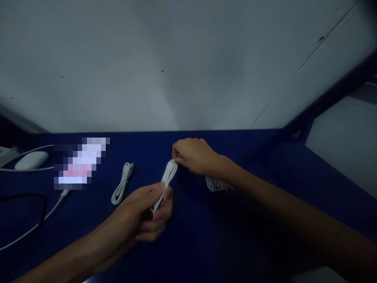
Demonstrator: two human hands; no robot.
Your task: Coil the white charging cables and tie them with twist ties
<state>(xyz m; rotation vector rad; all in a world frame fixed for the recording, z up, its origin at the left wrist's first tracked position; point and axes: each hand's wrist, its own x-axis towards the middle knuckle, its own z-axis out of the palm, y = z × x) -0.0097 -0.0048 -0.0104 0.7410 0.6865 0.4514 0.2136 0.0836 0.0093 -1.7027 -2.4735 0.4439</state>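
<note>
A coiled white charging cable is gripped in my left hand, between thumb and bent fingers, with its plug end pointing up and away. At that upper end my right hand is closed in a pinch, thumb touching the plug's tip; its other fingers are curled and partly hidden. Another coiled white cable lies on the blue table to the left of my left hand. Behind my right wrist, partly covered by it, lies a bunch of coiled white cables.
The blue table meets a pale grey panel at the back. At left lie a lit, blurred-out phone with a white cable plugged in, a white rounded object and a black cord.
</note>
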